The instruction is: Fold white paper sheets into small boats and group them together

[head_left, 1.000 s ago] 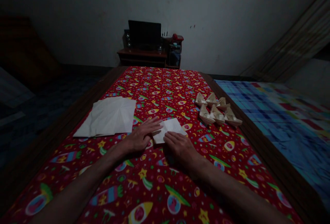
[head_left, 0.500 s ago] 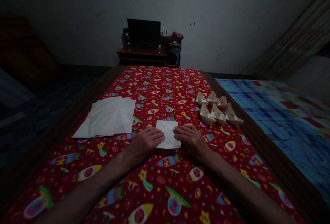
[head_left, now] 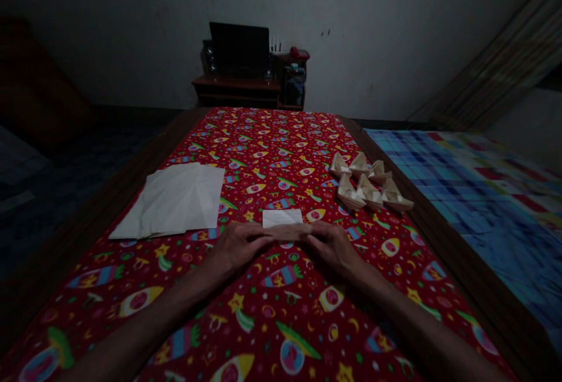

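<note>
A small folded sheet of paper (head_left: 282,218) lies in front of me on the red patterned cloth, its near part lifted and bent over toward the far side. My left hand (head_left: 241,244) pinches the left end of that raised edge between thumb and fingers. At the right end, my right hand (head_left: 330,242) grips the same edge in a like pinch. Left of my hands a fanned stack of pale paper sheets (head_left: 180,200) rests on the cloth. To the right stand several folded paper boats (head_left: 369,191), grouped in two rows.
The red cloth (head_left: 281,136) covers a long brown wooden surface. Beyond its far end are a dark monitor (head_left: 240,48) on a desk and a red telephone (head_left: 300,53). A blue checked sheet (head_left: 417,165) spreads out on the right.
The folded paper lay flat under my fingers before. Now its near edge is raised and folded over, with both hands pinching its ends. The view has shifted slightly.
</note>
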A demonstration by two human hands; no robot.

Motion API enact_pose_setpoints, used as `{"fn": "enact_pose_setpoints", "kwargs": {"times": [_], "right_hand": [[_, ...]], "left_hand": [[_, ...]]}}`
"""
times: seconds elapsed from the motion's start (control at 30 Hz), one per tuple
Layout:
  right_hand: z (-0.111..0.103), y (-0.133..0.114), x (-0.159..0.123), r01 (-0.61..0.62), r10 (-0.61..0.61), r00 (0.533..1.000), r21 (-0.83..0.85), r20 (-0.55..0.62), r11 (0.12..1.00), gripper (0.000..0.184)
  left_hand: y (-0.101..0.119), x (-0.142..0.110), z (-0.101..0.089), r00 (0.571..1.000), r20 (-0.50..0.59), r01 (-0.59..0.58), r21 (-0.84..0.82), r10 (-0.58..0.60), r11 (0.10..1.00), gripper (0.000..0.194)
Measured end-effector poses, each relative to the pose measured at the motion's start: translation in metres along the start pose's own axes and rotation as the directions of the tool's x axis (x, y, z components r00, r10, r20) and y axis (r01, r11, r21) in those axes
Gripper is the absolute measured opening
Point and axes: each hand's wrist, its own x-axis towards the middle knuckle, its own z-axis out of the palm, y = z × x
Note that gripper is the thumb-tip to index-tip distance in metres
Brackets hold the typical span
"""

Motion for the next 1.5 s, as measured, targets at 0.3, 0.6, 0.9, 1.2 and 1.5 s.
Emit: {"fn": "enact_pose_setpoints", "kwargs": {"times": [0.3, 0.6, 0.9, 1.2, 1.5], "right_hand": [[0.008, -0.007, 0.009, -0.223, 0.218, 0.974, -0.105, -0.053, 0.969, 0.021], [0.01, -0.006, 0.016, -0.206, 0.194, 0.978, -0.368, -0.071, 0.907, 0.029], [0.011, -0.009, 0.019, -0.207, 0.192, 0.978, -0.451, -0.081, 0.868, 0.029], [0.012, -0.012, 0.021, -0.228, 0.206, 0.974, -0.475, -0.098, 0.85, 0.03], [0.013, -0.013, 0.022, -0.207, 0.174, 0.978, -0.486, -0.114, 0.849, 0.03]], "left_hand": [[0.004, 0.009, 0.005, 0.969, -0.126, 0.238, 0.221, -0.215, 0.946, 0.029], [0.008, 0.017, 0.007, 0.962, -0.103, 0.275, 0.364, -0.254, 0.89, 0.015], [0.008, 0.009, 0.015, 0.973, -0.17, -0.07, 0.423, 0.156, 0.903, 0.04], [0.013, 0.0, 0.037, 0.94, 0.143, -0.34, 0.469, 0.309, 0.815, 0.044], [0.015, 0.001, 0.036, 0.94, 0.142, -0.339, 0.483, 0.309, 0.807, 0.042]]}}
